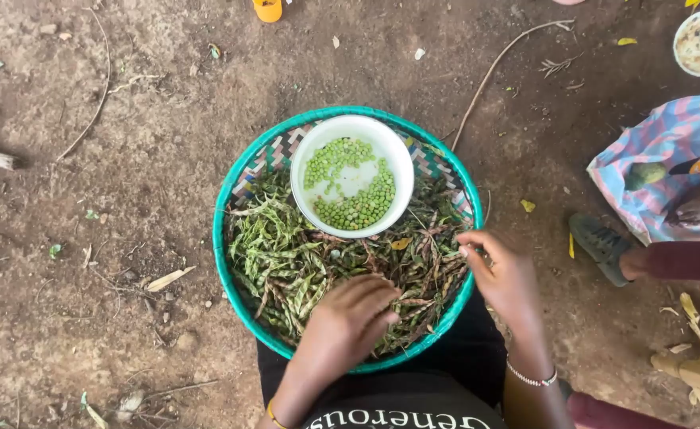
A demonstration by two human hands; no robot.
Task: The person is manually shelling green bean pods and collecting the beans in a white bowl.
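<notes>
Head camera looks straight down on a teal woven basket (224, 238) resting on the person's lap, heaped with green pea pods (286, 266). A white bowl (312, 155) sits at its far side, holding shelled peas (358, 206). The left hand (350, 314) lies on the pods, fingers curled down narrow among them; whether it grips one I cannot tell. The right hand (505, 274) hovers at the basket's right rim, fingers loosely bent, nothing visibly pinched. Judging by this, shelling is midway: a fresh pod wants picking and splitting.
</notes>
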